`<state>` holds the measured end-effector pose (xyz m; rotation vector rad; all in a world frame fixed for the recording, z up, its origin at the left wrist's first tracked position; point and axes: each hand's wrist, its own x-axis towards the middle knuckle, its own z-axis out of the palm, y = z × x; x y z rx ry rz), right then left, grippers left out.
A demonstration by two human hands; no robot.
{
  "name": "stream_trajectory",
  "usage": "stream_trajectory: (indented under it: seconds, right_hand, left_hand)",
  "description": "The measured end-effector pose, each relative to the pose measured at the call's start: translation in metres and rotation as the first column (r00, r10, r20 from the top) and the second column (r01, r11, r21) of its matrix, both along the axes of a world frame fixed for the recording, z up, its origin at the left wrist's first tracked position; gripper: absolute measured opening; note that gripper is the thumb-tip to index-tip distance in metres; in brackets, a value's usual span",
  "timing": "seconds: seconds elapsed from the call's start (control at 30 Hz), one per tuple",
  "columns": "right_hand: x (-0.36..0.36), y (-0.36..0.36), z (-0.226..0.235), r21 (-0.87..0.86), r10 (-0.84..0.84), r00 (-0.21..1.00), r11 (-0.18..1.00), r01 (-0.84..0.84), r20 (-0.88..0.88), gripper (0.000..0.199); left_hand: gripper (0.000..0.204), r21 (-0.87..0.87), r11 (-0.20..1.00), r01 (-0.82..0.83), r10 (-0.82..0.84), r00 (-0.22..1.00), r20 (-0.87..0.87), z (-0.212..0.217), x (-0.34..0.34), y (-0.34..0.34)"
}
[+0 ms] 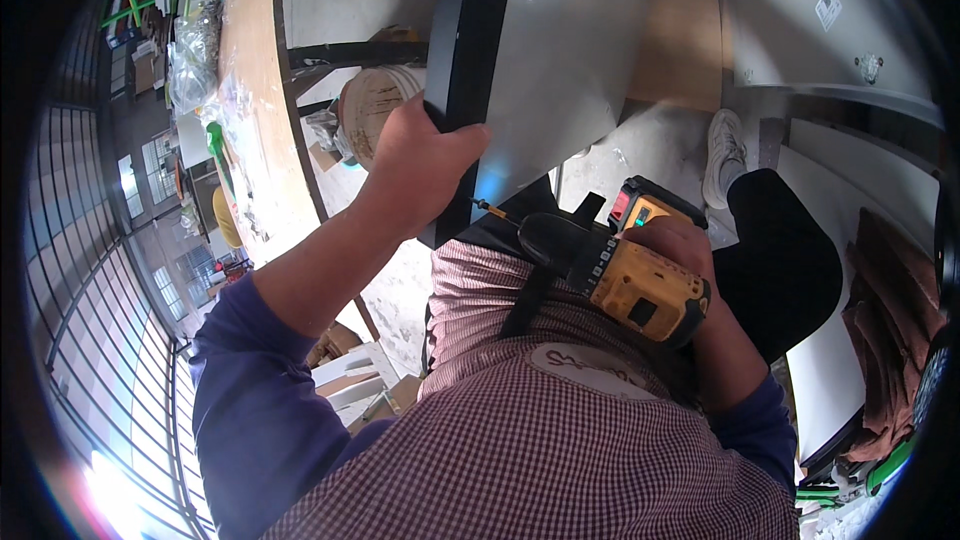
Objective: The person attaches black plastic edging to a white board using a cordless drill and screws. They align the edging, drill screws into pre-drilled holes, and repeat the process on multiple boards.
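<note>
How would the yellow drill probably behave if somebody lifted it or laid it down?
The drill is likely heavy for its size, judging by its bulky battery. It should feel stiff, since it looks hard-shelled. Laid sideways, it might rock, because its body looks rounded.

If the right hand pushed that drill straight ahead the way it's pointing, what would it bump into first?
Most likely the black-edged panel that the left hand holds: the drill bit points at its black edge, very near or touching; the depth is unclear.
</note>
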<state>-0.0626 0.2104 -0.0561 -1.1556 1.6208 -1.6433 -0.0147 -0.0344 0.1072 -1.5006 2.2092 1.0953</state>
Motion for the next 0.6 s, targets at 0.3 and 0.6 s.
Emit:
stream_trajectory:
  seconds: [0.3,0.6]
  right_hand:
    - [0.0016,-0.001,0.0002,0.001,-0.022,1.0,1.0,0.022,-0.005,0.037]
    - [0.0007,-0.0015,0.0005,-0.004,-0.011,1.0,1.0,0.011,0.011,0.037]
  left_hand:
    - [0.036,-0.025,1.0,0.016,-0.015,1.0,0.017,0.0026,-0.0021,0.0008]
    - [0.035,-0.037,0.999,0.007,-0.006,1.0,0.019,0.0013,-0.0021,0.002]
